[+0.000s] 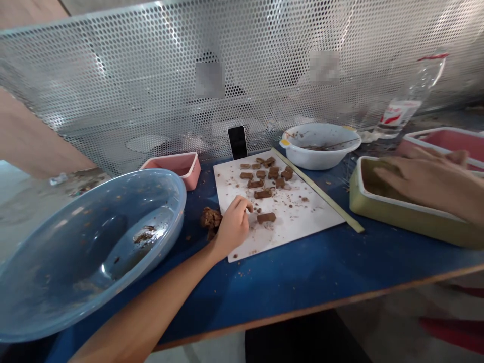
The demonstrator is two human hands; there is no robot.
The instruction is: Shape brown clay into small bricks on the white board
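My left hand [235, 221] rests over the near left part of a white board [295, 224], fingers curled. What they hold, if anything, is hidden. Just right of it lies a small brown block of clay [266, 217]. Several more clay blocks [263, 193] lie in loose rows farther up the board among crumbs. A rough clay lump [210, 218] sits on the blue table beside my left wrist. My right hand [416, 176], blurred, reaches from the right edge over a green rectangular tub [401, 219], fingers stretched out; the tub's contents are mostly hidden.
A large blue basin [86, 212] stands at left, a small pink tub [192, 171] behind it. A phone [238, 142] leans on the perforated metal screen [151, 75]. Along the board's right lies a pale strip [321, 194]. Beyond are a white bowl [319, 157], bottle [403, 106] and pink tub [459, 143].
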